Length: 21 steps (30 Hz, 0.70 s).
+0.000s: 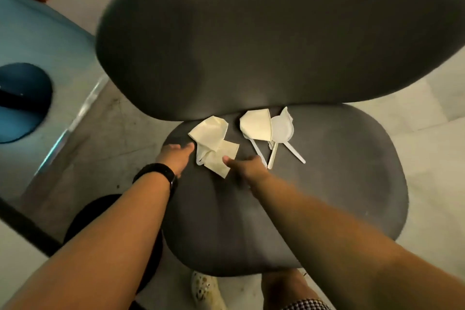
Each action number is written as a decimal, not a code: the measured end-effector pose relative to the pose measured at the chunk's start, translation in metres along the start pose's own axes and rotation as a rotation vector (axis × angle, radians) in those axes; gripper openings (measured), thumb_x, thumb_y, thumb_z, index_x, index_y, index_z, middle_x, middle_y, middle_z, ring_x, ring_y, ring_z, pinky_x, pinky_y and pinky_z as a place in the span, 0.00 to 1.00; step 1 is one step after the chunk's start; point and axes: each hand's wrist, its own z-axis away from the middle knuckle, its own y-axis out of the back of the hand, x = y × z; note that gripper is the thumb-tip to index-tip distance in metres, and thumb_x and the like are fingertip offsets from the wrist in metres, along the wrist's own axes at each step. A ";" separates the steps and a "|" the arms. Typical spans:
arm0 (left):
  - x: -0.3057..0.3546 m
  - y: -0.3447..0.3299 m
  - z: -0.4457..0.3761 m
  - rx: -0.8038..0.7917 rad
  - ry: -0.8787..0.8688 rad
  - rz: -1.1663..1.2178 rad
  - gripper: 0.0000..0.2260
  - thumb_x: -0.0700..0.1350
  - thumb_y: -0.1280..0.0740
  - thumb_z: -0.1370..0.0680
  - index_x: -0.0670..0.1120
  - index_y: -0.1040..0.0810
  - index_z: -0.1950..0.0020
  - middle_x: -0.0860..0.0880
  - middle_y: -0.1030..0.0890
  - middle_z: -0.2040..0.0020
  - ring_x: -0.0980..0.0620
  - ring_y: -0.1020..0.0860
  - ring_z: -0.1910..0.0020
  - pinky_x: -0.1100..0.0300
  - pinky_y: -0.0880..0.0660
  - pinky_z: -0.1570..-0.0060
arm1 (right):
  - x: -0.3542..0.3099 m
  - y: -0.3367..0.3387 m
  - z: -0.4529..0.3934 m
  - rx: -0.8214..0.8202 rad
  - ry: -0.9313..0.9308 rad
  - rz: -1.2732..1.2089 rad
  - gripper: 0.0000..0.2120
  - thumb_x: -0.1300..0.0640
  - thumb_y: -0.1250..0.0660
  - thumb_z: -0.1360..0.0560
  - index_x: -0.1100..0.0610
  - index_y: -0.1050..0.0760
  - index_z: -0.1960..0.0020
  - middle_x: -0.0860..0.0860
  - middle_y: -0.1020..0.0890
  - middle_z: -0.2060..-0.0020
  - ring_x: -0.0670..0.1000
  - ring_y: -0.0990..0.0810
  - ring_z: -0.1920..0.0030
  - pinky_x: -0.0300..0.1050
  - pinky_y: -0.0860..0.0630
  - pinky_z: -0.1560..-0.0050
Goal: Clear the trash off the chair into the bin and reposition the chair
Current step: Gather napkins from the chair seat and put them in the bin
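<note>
A dark grey chair has a wide seat (327, 184) and a padded backrest (251, 45) above it. At the back of the seat lie two pieces of crumpled cream paper (214, 143) (255, 126), a clear plastic lid (282, 128) and white plastic cutlery (297, 152). My left hand (176, 156), with a black watch on the wrist, rests beside the left paper, its fingertips touching the edge. My right hand (247, 166) reaches onto the same paper from the right, thumb on it. Neither hand has closed on anything.
A blue round bin opening (22, 100) with a black liner sits at the left, set in a light blue surface (37, 33). A black round object (100, 209) lies under my left arm. Pale tiled floor (427, 121) surrounds the chair. My light shoe (203, 289) stands below the seat.
</note>
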 end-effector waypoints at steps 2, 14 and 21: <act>0.007 -0.012 -0.020 0.030 0.043 0.040 0.31 0.59 0.34 0.25 0.46 0.37 0.27 0.44 0.28 0.32 0.40 0.24 0.41 0.49 0.25 0.43 | 0.000 -0.012 -0.028 0.000 0.004 -0.046 0.69 0.30 0.21 0.61 0.55 0.42 0.26 0.55 0.30 0.31 0.58 0.27 0.34 0.57 0.26 0.37; 0.033 -0.067 -0.052 0.101 0.028 -0.441 0.41 0.64 0.29 0.33 0.46 0.37 0.27 0.41 0.34 0.30 0.38 0.29 0.35 0.45 0.29 0.37 | -0.015 -0.039 -0.050 0.065 0.033 0.174 0.44 0.46 0.22 0.37 0.52 0.45 0.30 0.56 0.35 0.33 0.61 0.30 0.33 0.61 0.29 0.35; 0.008 -0.080 -0.045 0.076 0.105 -0.176 0.28 0.59 0.35 0.26 0.48 0.34 0.30 0.41 0.30 0.35 0.37 0.25 0.42 0.41 0.25 0.43 | 0.002 -0.035 -0.047 0.152 0.075 0.230 0.36 0.46 0.26 0.33 0.53 0.41 0.33 0.55 0.34 0.35 0.58 0.32 0.33 0.58 0.29 0.38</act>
